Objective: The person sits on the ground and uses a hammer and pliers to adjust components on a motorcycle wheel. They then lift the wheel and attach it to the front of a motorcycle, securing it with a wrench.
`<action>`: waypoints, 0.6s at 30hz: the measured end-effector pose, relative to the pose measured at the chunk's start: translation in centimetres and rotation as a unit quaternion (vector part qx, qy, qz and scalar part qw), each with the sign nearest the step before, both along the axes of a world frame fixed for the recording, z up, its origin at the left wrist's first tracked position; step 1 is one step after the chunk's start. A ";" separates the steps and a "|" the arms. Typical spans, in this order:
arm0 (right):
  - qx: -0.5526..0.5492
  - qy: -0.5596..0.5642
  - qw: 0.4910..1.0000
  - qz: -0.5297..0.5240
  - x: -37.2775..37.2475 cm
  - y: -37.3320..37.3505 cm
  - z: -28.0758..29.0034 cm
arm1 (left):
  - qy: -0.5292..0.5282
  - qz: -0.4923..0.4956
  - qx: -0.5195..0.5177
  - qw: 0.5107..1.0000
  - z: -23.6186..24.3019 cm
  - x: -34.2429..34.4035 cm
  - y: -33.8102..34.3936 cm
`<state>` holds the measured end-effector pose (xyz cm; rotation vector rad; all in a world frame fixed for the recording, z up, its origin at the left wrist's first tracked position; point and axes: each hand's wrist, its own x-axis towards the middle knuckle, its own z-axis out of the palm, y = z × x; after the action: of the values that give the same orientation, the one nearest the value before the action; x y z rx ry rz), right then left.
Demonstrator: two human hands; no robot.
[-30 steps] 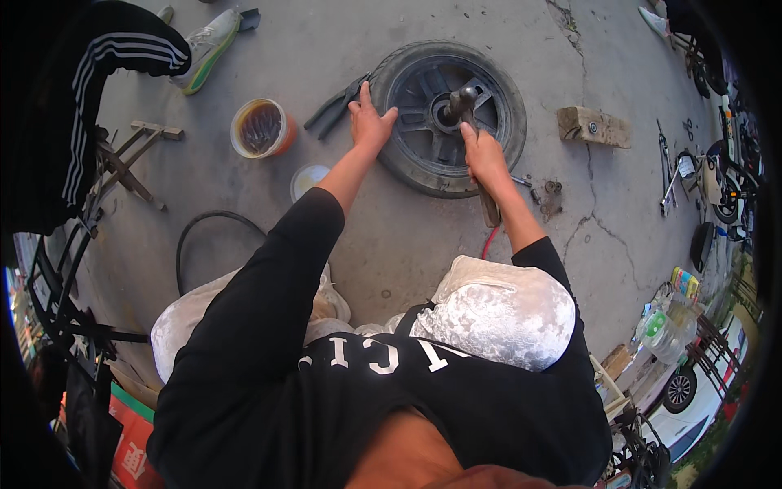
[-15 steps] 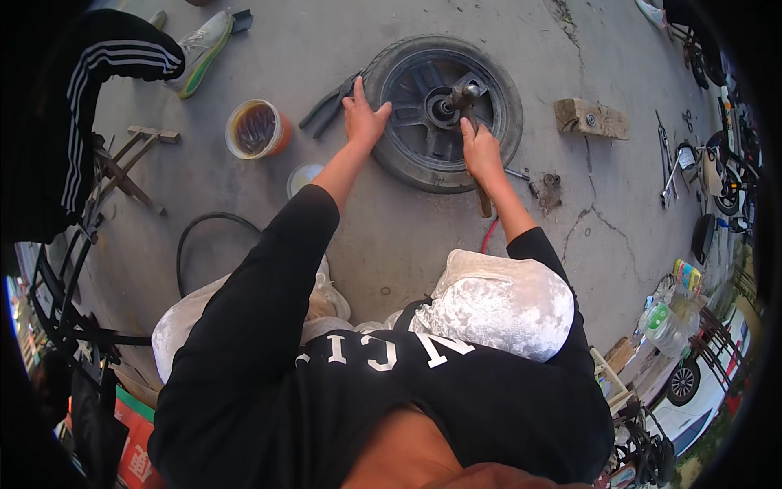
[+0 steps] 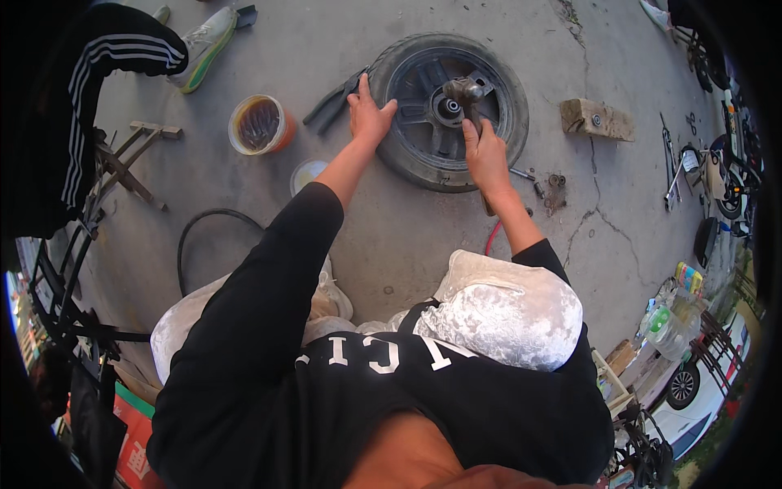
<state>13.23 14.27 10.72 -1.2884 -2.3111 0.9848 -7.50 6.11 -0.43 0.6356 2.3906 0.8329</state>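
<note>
A black wheel with a tyre (image 3: pixel 411 167) lies flat on the ground in front of me. My left hand (image 3: pixel 371 118) grips its left edge, thumb over the sidewall and forefinger stretched forward. In my right hand (image 3: pixel 489 159) is a hammer (image 3: pixel 464 90), held by the handle with its head over the hub area. A bearing (image 3: pixel 450 107) shows in the hub, just left of the hammer head. Dark-handled pliers (image 3: pixel 330 107) lie against the tyre beside my left hand.
A tub of brown liquid (image 3: pixel 261 125) stands left of the wheel, with a pale round container (image 3: pixel 309 175) nearer me. A wooden block (image 3: pixel 597 120) and long tools (image 3: pixel 672 175) lie to the right. Another person's shoe (image 3: pixel 204 50) is at far left, near a folding stool (image 3: pixel 134 163).
The hammer head has shifted slightly up relative to the hub, showing more of the bearing. My left hand stays at the tyre's edge. The whole view has shifted slightly.
</note>
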 end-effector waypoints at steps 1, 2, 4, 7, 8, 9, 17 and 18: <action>-0.034 -0.099 0.995 -0.005 0.2 -0.1 -0.8 | -0.005 0.002 0.004 1.000 0.0 0.1 0.1; -0.112 -0.118 0.986 -0.029 1.0 0.2 -1.2 | -0.010 0.005 0.008 1.000 0.0 0.4 0.1; -0.261 -0.140 0.953 -0.065 -0.5 1.2 1.3 | -0.007 0.010 0.004 1.000 -0.3 0.4 -0.5; -0.074 -0.015 0.996 -0.053 1.1 -0.5 0.1 | -0.006 0.010 0.019 1.000 -0.3 0.1 0.0; -0.011 0.023 0.998 -0.049 1.9 -1.1 -0.8 | -0.008 0.009 0.025 1.000 -0.1 0.1 0.3; -0.008 -0.028 0.998 -0.047 1.5 -1.2 -0.9 | -0.007 0.010 0.030 0.999 -0.1 0.1 0.3; 0.128 0.025 0.991 -0.039 3.7 0.7 -6.2 | -0.015 -0.004 0.001 1.000 -0.6 1.0 -0.8; -0.004 -0.005 0.998 -0.064 2.9 1.6 -5.1 | -0.007 0.000 0.008 1.000 -0.5 0.1 -0.2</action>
<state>16.16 15.91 5.58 -1.4281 -2.2027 0.9474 -7.43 5.88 -0.97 0.6336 2.3730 0.8547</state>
